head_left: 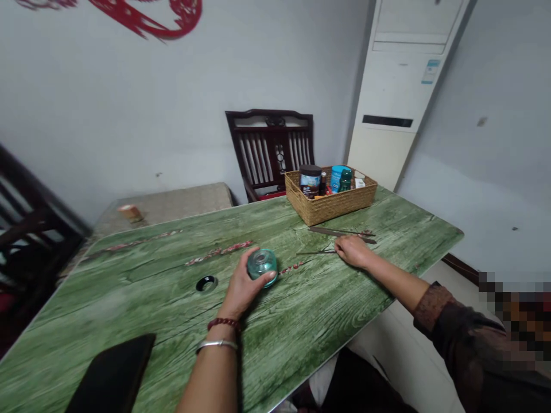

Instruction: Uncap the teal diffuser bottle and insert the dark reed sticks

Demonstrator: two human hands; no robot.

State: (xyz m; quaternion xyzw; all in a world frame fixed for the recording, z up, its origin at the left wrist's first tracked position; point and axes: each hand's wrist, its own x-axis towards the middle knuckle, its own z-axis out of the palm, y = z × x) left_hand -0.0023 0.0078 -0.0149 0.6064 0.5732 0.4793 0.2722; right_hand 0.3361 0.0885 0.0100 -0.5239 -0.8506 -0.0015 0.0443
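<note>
My left hand [244, 282] is wrapped round a small teal glass bottle [262, 265] on the table, thumb on the near side and fingers behind. A round opening shows at the bottle's top. To its left lies a black ring-shaped cap [206, 283]. My right hand [353, 251] rests low over the table with its fingers closed on a thin dark stick [316, 253], which points left toward the bottle. Just beyond that hand lie flat dark brown strips [329, 232], partly covered by the fingers.
Behind the strips stands a woven basket [340, 209] with jars and bottles in it. A dark flat object [112, 376] lies at the near left of the green table [172, 321]. Beyond are a wooden chair [275, 152], a covered bench [185, 202] and a white air conditioner [394, 86].
</note>
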